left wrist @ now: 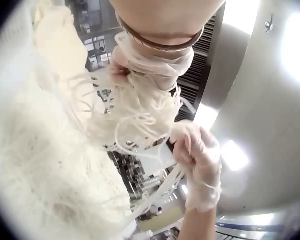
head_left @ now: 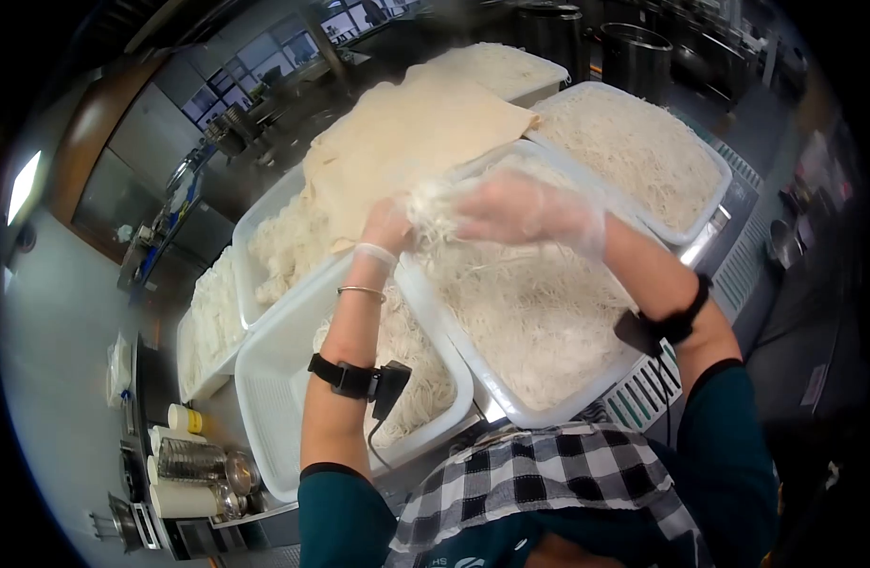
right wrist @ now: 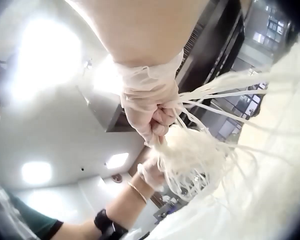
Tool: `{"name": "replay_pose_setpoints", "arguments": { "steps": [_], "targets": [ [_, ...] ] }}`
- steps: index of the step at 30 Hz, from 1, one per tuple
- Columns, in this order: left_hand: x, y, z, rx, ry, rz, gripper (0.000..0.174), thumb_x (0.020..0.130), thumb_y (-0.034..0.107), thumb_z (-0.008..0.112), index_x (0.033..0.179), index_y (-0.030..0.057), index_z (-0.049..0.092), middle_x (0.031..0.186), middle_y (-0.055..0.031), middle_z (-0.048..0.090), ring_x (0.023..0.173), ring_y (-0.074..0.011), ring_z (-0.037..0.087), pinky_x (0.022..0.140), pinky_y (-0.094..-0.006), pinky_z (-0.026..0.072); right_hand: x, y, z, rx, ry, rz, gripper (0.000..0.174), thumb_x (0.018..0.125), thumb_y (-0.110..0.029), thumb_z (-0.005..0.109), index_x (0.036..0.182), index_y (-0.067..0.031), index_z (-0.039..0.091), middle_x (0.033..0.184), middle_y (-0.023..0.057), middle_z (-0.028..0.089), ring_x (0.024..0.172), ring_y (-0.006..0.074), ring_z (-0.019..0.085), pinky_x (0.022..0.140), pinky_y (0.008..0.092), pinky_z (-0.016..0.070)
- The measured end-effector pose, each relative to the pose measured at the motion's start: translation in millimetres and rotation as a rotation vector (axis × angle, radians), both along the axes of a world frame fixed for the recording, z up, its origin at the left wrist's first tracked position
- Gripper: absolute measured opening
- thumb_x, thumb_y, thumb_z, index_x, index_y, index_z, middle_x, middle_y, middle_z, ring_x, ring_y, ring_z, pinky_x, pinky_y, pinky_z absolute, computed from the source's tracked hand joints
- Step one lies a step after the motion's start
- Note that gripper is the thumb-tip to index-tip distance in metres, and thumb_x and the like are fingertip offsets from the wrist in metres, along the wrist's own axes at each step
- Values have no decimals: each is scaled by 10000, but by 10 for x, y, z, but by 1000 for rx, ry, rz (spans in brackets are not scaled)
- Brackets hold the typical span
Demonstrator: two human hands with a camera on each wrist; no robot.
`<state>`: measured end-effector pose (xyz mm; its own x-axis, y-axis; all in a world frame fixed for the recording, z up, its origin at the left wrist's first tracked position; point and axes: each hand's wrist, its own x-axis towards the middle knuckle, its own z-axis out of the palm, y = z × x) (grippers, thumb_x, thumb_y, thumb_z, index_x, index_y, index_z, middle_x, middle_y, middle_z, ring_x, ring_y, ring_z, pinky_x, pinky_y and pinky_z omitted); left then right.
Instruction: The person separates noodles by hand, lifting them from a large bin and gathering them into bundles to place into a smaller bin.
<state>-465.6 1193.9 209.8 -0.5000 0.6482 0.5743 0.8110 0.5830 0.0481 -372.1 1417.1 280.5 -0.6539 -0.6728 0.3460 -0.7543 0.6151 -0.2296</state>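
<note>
Both hands wear thin clear gloves and meet above a white plastic tub [head_left: 496, 386] of loose white noodles [head_left: 548, 322]. My left hand [head_left: 387, 225] grips a thick bundle of noodles [left wrist: 140, 110], whose loops and loose ends hang out below the fingers. Close beside it, my right hand [head_left: 525, 210] has its fingers curled around several strands. In the right wrist view, long strands trail from the right hand [right wrist: 152, 107] toward the pile. Part of the left hand is hidden behind the bundle in that view.
A second tub [head_left: 274, 402], partly filled with noodles, stands at front left. Behind, a beige cloth [head_left: 397, 142] covers part of another tub. More noodles fill a tub [head_left: 724, 180] at back right. Steel containers [head_left: 188, 459] stand at lower left.
</note>
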Motion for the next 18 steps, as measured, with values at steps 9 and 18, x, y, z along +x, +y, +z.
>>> {"name": "replay_pose_setpoints", "arguments": {
  "steps": [9, 18],
  "targets": [
    [429, 352, -60, 1000, -907, -214, 264, 706, 13, 523, 966, -4, 567, 899, -82, 597, 798, -168, 568, 664, -284, 458, -69, 166, -474, -995, -748, 164, 237, 771, -218, 580, 905, -22, 583, 835, 91, 616, 820, 130, 568, 672, 258, 440],
    [888, 548, 93, 808, -1101, -286, 268, 717, 97, 484, 934, -41, 564, 899, -118, 583, 831, -168, 555, 687, -263, 439, -221, 149, 57, -524, -499, -125, 179, 730, -191, 602, 800, -26, 598, 746, 5, 605, 647, 115, 532, 599, 255, 440]
  ]
}}
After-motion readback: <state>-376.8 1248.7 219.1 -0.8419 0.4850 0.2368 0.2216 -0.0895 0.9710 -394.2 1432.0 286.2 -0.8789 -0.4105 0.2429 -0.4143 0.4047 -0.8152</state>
